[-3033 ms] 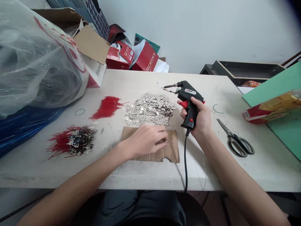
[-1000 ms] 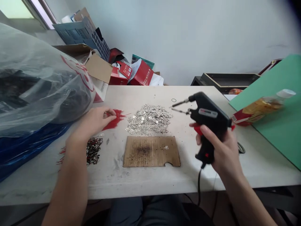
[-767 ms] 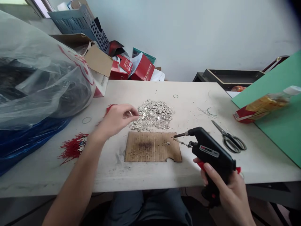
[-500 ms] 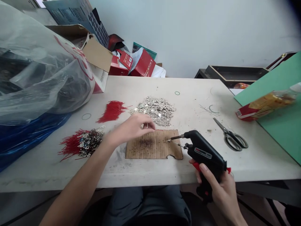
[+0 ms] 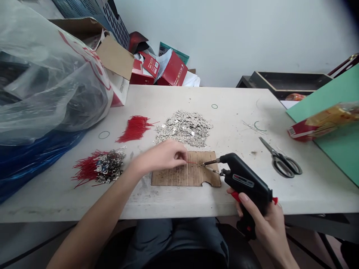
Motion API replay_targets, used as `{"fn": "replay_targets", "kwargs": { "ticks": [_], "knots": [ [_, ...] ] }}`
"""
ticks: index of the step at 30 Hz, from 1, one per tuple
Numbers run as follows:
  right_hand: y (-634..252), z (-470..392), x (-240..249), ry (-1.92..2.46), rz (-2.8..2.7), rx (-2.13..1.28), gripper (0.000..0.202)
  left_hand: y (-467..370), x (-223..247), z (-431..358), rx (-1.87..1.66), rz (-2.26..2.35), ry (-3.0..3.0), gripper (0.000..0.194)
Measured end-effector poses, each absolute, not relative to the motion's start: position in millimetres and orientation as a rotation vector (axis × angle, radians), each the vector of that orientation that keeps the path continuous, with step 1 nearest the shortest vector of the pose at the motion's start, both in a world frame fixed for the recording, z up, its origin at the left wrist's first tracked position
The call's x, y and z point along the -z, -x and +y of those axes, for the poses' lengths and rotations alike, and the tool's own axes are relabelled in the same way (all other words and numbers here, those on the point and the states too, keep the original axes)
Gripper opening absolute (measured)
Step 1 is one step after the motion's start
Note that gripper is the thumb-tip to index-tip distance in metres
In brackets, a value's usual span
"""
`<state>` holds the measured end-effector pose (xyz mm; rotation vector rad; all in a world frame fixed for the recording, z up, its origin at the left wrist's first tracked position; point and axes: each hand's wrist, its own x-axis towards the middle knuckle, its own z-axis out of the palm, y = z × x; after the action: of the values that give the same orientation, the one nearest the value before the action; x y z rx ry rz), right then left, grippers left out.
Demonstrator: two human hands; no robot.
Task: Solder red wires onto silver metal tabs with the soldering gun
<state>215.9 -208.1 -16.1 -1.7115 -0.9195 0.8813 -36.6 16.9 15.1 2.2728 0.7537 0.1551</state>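
A short red wire [image 5: 192, 162] is pinched in my left hand [image 5: 168, 155], over a scorched piece of cardboard [image 5: 171, 177]. My right hand [image 5: 263, 220] is wrapped round a black soldering gun [image 5: 244, 179] with a red trigger; its tip touches or nearly touches a tiny metal piece on the cardboard, close to the wire's right end. Behind the cardboard lies a heap of small silver metal tabs [image 5: 187, 129]. A bundle of red wires [image 5: 135, 129] is left of that heap. Nearer on the left, red wires with metal tabs [image 5: 101, 167] form another pile.
Scissors [image 5: 282, 160] and thin wire scraps [image 5: 255, 127] lie on the right of the white table [image 5: 179, 209]. Beyond them, a bottle-like package [image 5: 322, 121] rests against a green board [image 5: 342, 149]. Plastic bags [image 5: 56, 82] and an open carton [image 5: 116, 59] crowd the left side.
My left hand has moved slightly down and right relative to the cardboard, bringing the red wire over it near the soldering tip. The camera view has shifted slightly.
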Motion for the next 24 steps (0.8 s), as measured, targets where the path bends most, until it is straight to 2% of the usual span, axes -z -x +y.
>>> {"fn": "replay_targets", "kwargs": {
  "ticks": [24],
  "knots": [
    [-212.6, -206.7, 10.6, 1.729, -0.898, -0.905, 0.043, 34.8, -18.5, 15.1, -0.123, 0.774, -2.267, 0.014]
  ]
}}
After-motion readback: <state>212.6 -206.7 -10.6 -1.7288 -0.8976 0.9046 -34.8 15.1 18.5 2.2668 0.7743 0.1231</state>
